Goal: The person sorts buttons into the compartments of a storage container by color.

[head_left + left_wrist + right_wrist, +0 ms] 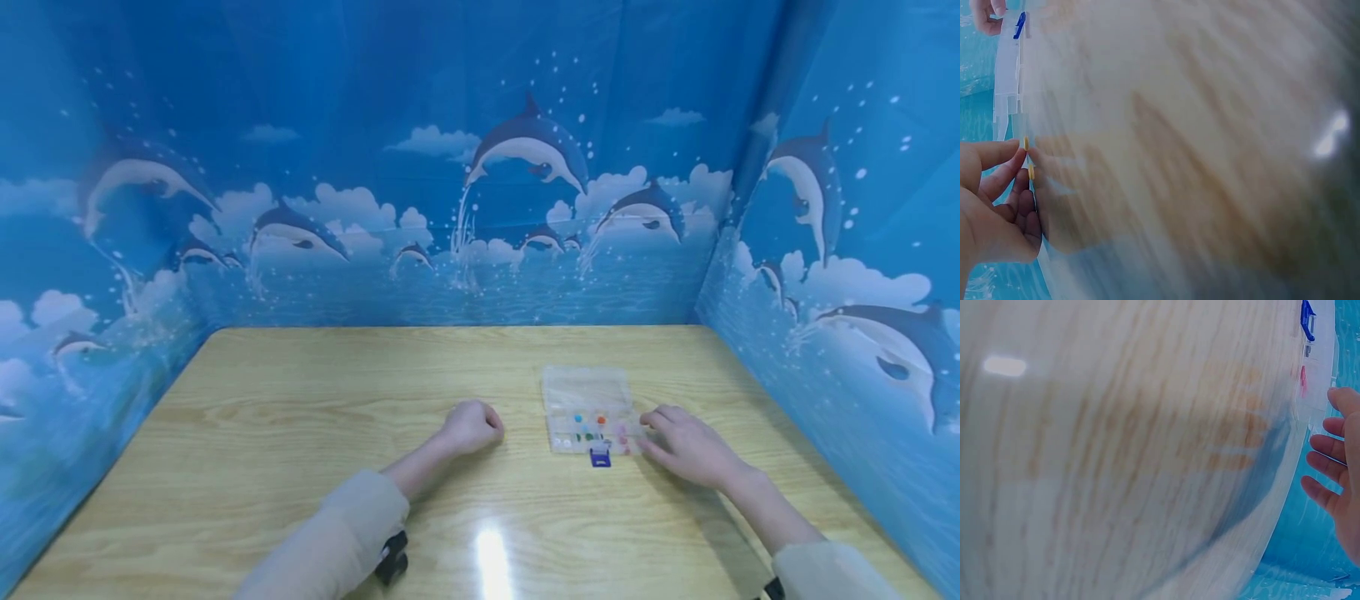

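Observation:
My left hand (470,427) is low over the table, left of the clear plastic case. Its thumb and fingertip pinch a small yellow disc-like piece (1025,143) at the table surface. A second yellow piece (1031,172) lies by the other fingers; both are hidden in the head view. The clear compartment case (558,423) lies with its lid (587,387) laid back and a blue latch (600,457) at the front. Small blue, orange, green, pink and whitish pieces sit inside. My right hand (692,446), fingers loosely extended, is at the case's right edge; contact is unclear.
The wood-grain table (300,400) is enclosed at the back and sides by blue dolphin-print sheeting (360,125). A bright reflection marks the table's front. Black gear (392,558) is strapped at the left wrist.

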Demonstrator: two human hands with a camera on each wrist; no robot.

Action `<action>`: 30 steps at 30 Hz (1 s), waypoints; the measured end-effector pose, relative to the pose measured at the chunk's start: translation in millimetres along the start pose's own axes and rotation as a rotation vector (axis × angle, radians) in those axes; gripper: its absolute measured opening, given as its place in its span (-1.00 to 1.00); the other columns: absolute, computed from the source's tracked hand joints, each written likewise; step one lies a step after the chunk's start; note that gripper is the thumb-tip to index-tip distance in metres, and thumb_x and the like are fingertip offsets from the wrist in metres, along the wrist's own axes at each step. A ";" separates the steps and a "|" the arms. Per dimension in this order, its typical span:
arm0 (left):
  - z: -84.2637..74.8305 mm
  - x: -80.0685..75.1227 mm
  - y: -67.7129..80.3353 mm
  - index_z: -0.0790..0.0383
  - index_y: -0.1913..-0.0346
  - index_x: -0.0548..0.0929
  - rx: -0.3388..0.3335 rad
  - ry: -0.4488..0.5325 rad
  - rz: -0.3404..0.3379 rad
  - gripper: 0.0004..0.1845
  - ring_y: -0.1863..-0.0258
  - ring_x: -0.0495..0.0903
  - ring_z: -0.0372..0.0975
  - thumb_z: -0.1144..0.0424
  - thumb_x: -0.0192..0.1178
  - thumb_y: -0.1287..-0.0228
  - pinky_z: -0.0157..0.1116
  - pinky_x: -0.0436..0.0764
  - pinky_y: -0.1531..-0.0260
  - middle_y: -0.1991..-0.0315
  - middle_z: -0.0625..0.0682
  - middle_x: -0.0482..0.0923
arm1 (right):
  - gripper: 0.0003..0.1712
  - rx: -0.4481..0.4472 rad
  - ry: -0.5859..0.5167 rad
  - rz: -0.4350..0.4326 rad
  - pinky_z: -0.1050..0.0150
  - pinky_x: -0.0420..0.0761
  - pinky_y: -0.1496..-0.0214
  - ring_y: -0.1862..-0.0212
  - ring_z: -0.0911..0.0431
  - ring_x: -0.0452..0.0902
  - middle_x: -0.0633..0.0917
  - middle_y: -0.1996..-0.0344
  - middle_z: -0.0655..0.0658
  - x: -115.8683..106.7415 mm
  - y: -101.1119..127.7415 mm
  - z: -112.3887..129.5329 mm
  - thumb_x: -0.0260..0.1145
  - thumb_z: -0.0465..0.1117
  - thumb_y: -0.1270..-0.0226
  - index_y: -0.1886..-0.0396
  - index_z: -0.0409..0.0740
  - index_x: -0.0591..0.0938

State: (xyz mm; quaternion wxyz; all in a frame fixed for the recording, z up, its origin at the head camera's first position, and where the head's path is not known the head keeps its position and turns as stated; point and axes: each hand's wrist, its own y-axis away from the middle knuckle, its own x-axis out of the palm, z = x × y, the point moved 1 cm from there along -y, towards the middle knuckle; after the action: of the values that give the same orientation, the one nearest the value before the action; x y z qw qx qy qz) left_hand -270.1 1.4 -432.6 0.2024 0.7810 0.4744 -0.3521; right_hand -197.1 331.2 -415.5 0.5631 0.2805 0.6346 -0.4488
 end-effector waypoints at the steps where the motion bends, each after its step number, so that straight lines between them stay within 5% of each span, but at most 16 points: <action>1: -0.1 0.3 0.0 0.19 0.47 0.71 0.007 -0.016 -0.004 -0.94 0.39 0.56 -0.25 0.34 0.25 0.01 -0.28 0.49 0.23 0.46 -0.07 0.64 | -0.61 0.000 0.001 -0.001 -0.02 0.52 0.10 0.17 -0.09 0.52 0.59 0.23 -0.19 -0.1 -0.2 -0.1 0.33 -0.15 -0.16 0.11 -0.33 0.57; 21: -4.1 3.7 -0.2 0.13 0.45 0.70 -0.028 -0.118 -0.015 -0.96 0.27 0.57 -0.17 0.32 0.30 0.05 -0.11 0.38 -0.01 0.44 -0.11 0.64 | -0.61 0.014 -0.001 0.010 -0.02 0.52 0.11 0.18 -0.08 0.52 0.59 0.25 -0.19 -1.1 -0.1 1.8 0.33 -0.14 -0.16 0.12 -0.34 0.57; 30: -5.0 5.0 -1.0 0.11 0.47 0.69 -0.023 -0.149 -0.013 -0.94 0.27 0.57 -0.18 0.33 0.26 0.04 -0.12 0.42 0.05 0.43 -0.11 0.64 | -0.63 0.009 0.003 0.004 -0.01 0.52 0.11 0.18 -0.08 0.52 0.58 0.25 -0.18 -0.7 0.2 2.1 0.32 -0.15 -0.16 0.12 -0.33 0.57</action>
State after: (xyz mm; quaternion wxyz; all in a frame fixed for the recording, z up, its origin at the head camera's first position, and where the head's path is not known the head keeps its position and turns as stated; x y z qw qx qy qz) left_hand -267.8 8.1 -433.0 0.2439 0.7472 0.4669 -0.4053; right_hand -195.8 329.6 -414.8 0.5616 0.2849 0.6329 -0.4503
